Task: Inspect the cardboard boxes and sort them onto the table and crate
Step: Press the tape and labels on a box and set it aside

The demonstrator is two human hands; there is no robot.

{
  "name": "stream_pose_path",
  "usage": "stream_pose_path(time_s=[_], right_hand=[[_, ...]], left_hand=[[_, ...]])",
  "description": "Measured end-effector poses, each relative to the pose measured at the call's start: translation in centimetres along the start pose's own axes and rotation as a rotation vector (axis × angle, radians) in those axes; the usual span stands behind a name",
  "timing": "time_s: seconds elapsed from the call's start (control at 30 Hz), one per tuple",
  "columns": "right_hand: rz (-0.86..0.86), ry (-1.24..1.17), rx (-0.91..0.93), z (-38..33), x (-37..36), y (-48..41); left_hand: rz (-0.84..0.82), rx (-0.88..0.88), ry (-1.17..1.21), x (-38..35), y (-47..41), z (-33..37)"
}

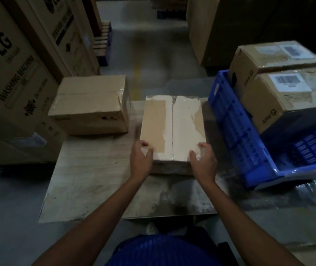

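Observation:
A flat cardboard box (172,127) with torn pale tape on top lies in the middle of the low table (88,179). My left hand (141,159) grips its near left corner, fingers curled over the top edge. My right hand (203,160) grips the near right corner the same way. A second brown box (89,104) sits at the table's far left corner. To the right, a blue plastic crate (235,135) holds two labelled boxes, one nearer (287,96) and one behind it (272,58).
Tall washing-machine cartons (9,73) line the left side. More large cartons (220,29) stand at the back right, with an aisle of grey floor (143,50) between. Clear plastic wrap (307,192) lies under the crate. A blue round object (162,250) is below me.

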State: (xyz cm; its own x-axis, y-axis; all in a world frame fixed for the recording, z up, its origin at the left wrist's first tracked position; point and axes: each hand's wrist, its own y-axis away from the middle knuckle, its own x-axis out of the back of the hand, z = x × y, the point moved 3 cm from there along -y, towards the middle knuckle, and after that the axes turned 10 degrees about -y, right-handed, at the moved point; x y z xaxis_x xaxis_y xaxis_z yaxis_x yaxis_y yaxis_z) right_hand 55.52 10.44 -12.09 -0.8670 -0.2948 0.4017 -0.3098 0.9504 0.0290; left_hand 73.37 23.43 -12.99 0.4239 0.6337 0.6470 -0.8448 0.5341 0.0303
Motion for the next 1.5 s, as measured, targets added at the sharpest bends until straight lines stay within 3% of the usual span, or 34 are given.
stream_pose_path(time_s=[0.07,0.13,0.23,0.33,0.6,0.77,0.93,1.37,1.5], right_hand=[[-0.053,0.144,0.058,-0.3,-0.1,-0.2],[-0.128,0.367,0.263,-1.2,-0.9,-0.6],[-0.464,0.602,0.439,-2.6,-3.2,-0.8],[-0.561,0.780,0.450,-1.9,-4.2,-1.1],[-0.491,0.782,0.445,-1.3,-4.5,-1.0],[-0.610,0.693,0.465,-2.8,-2.9,-3.4],[-0.611,0.811,0.315,-3.7,-3.2,-6.5],[-0.600,0.860,0.340,-4.9,-3.3,-7.9],[-0.637,0.835,0.294,-6.0,-4.9,-10.7]], left_hand=[[0.008,-0.192,-0.247,-0.2,-0.4,0.2],[0.014,-0.436,-0.465,-0.8,-0.6,1.0],[-0.208,-0.623,-0.720,-2.0,-0.7,2.3],[-0.328,-0.602,-0.921,-2.8,-1.1,1.7],[-0.299,-0.605,-0.899,-2.8,-1.3,1.9],[-0.260,-0.705,-0.874,-2.1,-3.6,4.8],[-0.369,-0.550,-0.879,-3.6,-6.2,4.2],[-0.285,-0.625,-0.865,-3.3,-8.8,5.1],[-0.376,-0.491,-0.857,-3.6,-11.4,5.0]])
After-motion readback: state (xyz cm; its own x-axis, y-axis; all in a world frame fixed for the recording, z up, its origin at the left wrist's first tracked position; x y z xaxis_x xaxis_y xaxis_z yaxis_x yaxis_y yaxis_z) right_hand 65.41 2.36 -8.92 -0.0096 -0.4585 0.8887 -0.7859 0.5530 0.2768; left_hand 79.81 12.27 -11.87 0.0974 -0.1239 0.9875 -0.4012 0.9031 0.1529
